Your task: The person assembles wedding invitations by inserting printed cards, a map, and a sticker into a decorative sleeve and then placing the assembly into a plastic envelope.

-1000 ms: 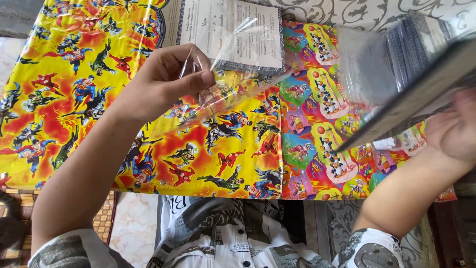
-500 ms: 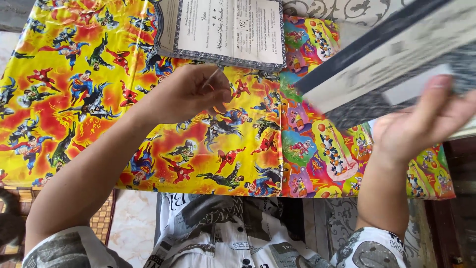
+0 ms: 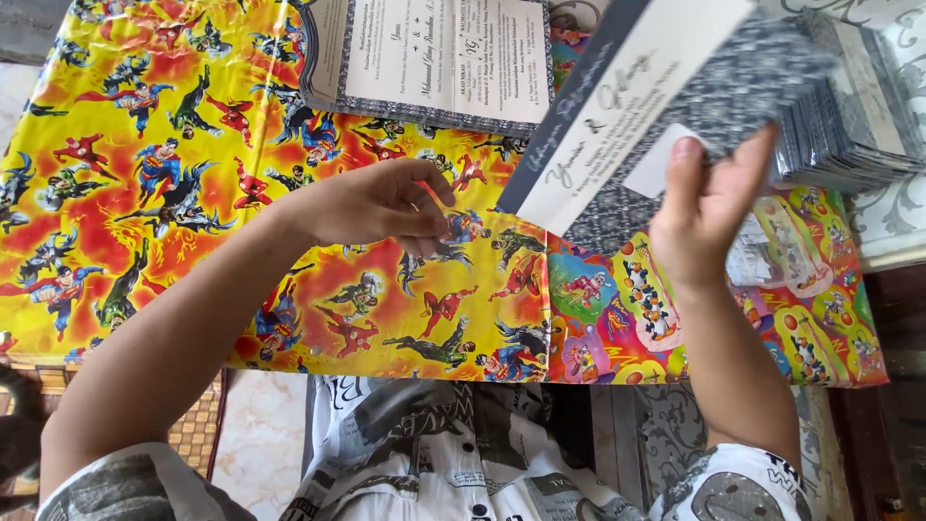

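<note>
My right hand (image 3: 709, 207) holds up a long grey-blue patterned card (image 3: 637, 106) with a white band, tilted above the table, thumb on its small white label. To its left, my left hand (image 3: 386, 207) hovers just over the yellow cartoon-print table cover (image 3: 145, 193). Its fingertips are pinched on a thin reddish strip (image 3: 430, 194). The two hands are apart, with the card's lower corner between them.
An open printed card (image 3: 434, 58) with a patterned border lies at the top middle. A stack of similar grey-blue cards (image 3: 854, 106) sits at the upper right. A second, multicoloured cartoon sheet (image 3: 627, 318) covers the table's right part. The table's near edge runs above my lap.
My right hand has brought the card from the far right in toward the middle. My left hand has dropped toward the table; the clear plastic sleeve it held a second ago is gone from it.
</note>
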